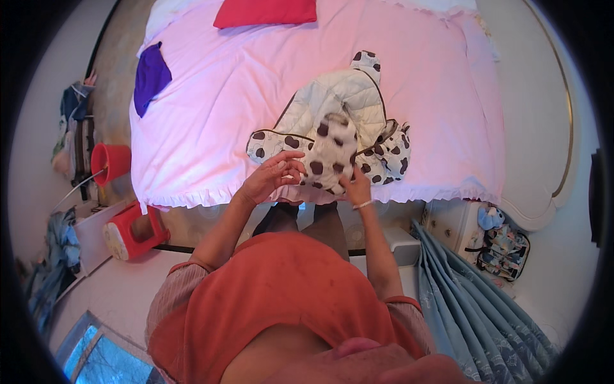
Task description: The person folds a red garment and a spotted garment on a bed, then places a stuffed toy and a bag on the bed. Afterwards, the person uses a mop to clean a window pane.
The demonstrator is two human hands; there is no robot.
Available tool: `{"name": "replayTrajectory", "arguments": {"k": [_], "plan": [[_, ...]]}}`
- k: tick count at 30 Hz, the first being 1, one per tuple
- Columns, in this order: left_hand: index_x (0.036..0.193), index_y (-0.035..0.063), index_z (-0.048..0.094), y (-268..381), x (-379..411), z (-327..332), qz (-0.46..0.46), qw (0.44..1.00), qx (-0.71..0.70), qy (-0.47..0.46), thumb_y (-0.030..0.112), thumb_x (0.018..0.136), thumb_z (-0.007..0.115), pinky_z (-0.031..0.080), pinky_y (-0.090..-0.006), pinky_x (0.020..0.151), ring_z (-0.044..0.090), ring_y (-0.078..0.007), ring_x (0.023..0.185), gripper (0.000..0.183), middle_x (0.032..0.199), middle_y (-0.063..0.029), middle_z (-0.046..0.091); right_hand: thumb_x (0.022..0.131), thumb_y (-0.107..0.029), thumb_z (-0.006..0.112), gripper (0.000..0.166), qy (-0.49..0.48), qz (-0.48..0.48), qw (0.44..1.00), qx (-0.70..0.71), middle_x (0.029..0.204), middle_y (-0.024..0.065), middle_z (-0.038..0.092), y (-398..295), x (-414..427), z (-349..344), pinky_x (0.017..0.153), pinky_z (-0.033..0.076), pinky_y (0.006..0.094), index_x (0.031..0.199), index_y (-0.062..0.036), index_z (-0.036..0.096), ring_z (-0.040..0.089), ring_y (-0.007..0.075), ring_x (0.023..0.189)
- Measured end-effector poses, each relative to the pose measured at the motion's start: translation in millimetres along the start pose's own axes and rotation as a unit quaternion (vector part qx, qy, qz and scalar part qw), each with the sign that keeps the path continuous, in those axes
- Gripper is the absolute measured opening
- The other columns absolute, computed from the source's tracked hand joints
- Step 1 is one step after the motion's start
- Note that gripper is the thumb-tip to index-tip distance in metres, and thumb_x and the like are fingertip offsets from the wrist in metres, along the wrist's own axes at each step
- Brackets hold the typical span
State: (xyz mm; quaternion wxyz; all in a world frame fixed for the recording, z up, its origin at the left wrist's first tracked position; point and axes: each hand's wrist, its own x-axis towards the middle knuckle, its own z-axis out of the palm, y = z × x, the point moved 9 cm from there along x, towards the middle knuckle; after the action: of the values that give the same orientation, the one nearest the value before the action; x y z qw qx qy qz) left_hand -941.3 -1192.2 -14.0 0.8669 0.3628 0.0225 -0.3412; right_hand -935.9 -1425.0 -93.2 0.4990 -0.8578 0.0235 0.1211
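Observation:
A white quilted garment with dark brown spots and brown piping (pixel 331 91) lies spread on the pink bedsheet (pixel 206 96), near the bed's front edge. Its pale padded lining faces up, and a spotted part, blurred, stands over the middle. My right hand (pixel 357 187) pinches the lower right edge of that spotted part. My left hand (pixel 278 174) is at its lower left, fingers apart and slightly curled; whether the fingertips touch the cloth is unclear.
A red cushion (pixel 266 12) and a purple cloth (pixel 151 79) lie on the bed. To the left are a red bucket (pixel 117 163) and a red stool (pixel 136 233). A blue curtain (pixel 470 297) hangs at the right, near a patterned bag (pixel 506 252).

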Motion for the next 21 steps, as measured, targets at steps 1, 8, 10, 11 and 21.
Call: {"name": "replayTrajectory", "arguments": {"k": [1, 8, 10, 11, 21], "plan": [[0.134, 0.0079, 0.045, -3, 3, -8, -0.001, 1.000, 0.019, 0.024, 0.039, 0.093, 0.057, 0.046, -0.0305, 0.087, 0.056, -0.0141, 0.095, 0.053, 0.110, -0.0069, 0.057, 0.077, -0.017, 0.071, 0.044, -0.002, 0.019, 1.000, -0.003, 0.094, 0.0136, 0.067, 11, 17, -7, 0.075, 0.052, 0.0370, 0.117, -0.0042, 0.058, 0.065, 0.0268, 0.081], [0.123, 0.0053, 0.053, -103, -6, -93, -0.173, 0.915, 0.236, 0.278, 0.022, 0.089, 0.065, 0.050, -0.0280, 0.078, 0.054, -0.0108, 0.097, 0.040, 0.105, -0.0050, 0.057, 0.076, -0.014, 0.070, 0.051, 0.073, -0.003, 0.989, -0.125, 0.107, 0.0158, 0.063, 58, 121, -53, 0.087, 0.048, 0.0393, 0.124, -0.0068, 0.055, 0.061, 0.0296, 0.096], [0.123, 0.0017, 0.050, -103, 3, -108, -0.070, 0.866, 0.395, 0.298, 0.018, 0.084, 0.069, 0.052, -0.0301, 0.075, 0.055, -0.0175, 0.100, 0.046, 0.105, -0.0107, 0.054, 0.076, -0.015, 0.069, 0.053, 0.117, -0.028, 0.969, -0.215, 0.112, 0.0181, 0.060, 58, 153, -64, 0.094, 0.043, 0.0415, 0.126, -0.0062, 0.052, 0.056, 0.0337, 0.104], [0.124, 0.0015, 0.049, -98, 13, -101, -0.019, 0.842, 0.445, 0.305, 0.019, 0.083, 0.070, 0.052, -0.0302, 0.075, 0.055, -0.0195, 0.100, 0.049, 0.107, -0.0123, 0.054, 0.076, -0.016, 0.070, 0.055, 0.153, -0.036, 0.960, -0.230, 0.114, 0.0194, 0.059, 62, 166, -70, 0.097, 0.041, 0.0423, 0.127, -0.0062, 0.051, 0.054, 0.0352, 0.108], [0.129, 0.0069, 0.050, -146, 99, -105, -0.142, 0.875, 0.364, 0.286, 0.025, 0.064, 0.080, 0.042, -0.0438, 0.094, 0.048, -0.0324, 0.120, 0.074, 0.125, -0.0151, 0.056, 0.073, -0.028, 0.075, 0.067, 0.006, 0.066, 0.998, 0.024, 0.118, 0.0214, 0.062, 60, 255, -54, 0.091, 0.048, 0.0384, 0.130, -0.0021, 0.051, 0.061, 0.0342, 0.107]]}}
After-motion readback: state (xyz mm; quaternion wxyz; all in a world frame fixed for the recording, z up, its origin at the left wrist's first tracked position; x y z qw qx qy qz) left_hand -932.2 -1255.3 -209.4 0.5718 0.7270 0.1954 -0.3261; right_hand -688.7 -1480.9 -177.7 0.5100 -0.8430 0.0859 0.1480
